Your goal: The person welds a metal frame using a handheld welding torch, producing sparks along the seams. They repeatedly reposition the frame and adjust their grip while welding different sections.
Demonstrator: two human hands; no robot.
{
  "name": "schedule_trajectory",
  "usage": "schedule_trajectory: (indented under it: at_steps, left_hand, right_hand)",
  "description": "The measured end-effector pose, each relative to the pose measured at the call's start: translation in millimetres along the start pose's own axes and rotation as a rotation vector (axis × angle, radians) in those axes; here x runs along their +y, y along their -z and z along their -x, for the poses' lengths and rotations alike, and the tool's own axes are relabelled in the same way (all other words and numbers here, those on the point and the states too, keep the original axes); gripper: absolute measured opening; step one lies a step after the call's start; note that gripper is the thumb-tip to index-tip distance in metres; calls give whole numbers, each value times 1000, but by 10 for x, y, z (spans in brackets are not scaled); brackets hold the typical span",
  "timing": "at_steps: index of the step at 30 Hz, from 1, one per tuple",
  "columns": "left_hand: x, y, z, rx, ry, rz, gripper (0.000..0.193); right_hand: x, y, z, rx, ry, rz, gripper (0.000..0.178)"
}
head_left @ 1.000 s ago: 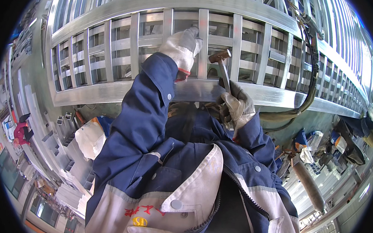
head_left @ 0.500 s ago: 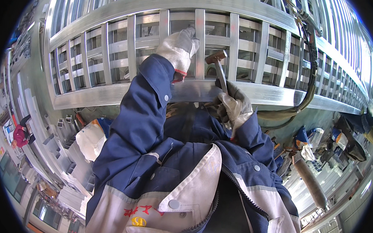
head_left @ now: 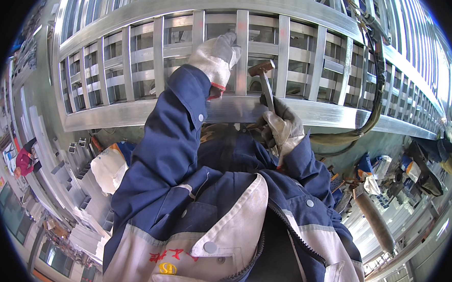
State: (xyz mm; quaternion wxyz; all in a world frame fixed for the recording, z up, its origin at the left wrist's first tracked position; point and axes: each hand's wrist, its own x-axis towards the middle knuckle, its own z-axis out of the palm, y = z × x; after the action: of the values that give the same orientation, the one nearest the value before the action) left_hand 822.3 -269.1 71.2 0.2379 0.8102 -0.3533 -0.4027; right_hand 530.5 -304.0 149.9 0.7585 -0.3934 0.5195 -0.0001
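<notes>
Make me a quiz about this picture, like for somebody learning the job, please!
1. Pick one: who holds the hammer with a brown head and grey metal handle?
A) only the left hand
B) only the right hand
C) neither hand

2. True or false: the thick, dark, bendy cable bundle crosses the near edge of the silver metal barred frame to the left of the hammer.

3. Fill in: the long cloth jacket sleeves are dark ____.

Key:
1. B, the right hand, in a grey-and-cream glove.
2. False, it crosses to the right of the hammer.
3. Blue.
</notes>
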Motion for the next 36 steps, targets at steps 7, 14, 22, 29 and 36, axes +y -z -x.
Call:
schedule_trajectory:
  at_steps: [7,14,22,29,36]
  left_hand:
    - [30,70,37,-39,36,95,66]
    - [-4,37,-56,-68,73,108,59]
    - [-14,17,-28,-59,102,142,57]
    - [-72,7,-174,-137,86,-71,66]
    - [-95,9,-198,-135,136,-11,66]
  right_hand:
    - [-2,21,-25,-23,49,37,53]
    - [-117,-7,-55,205,152,49,59]
    - [-374,393,-255,246,149,27,62]
    - [-256,470,-395,259,127,35,67]
    - [-215,482,-410,225,146,-16,62]
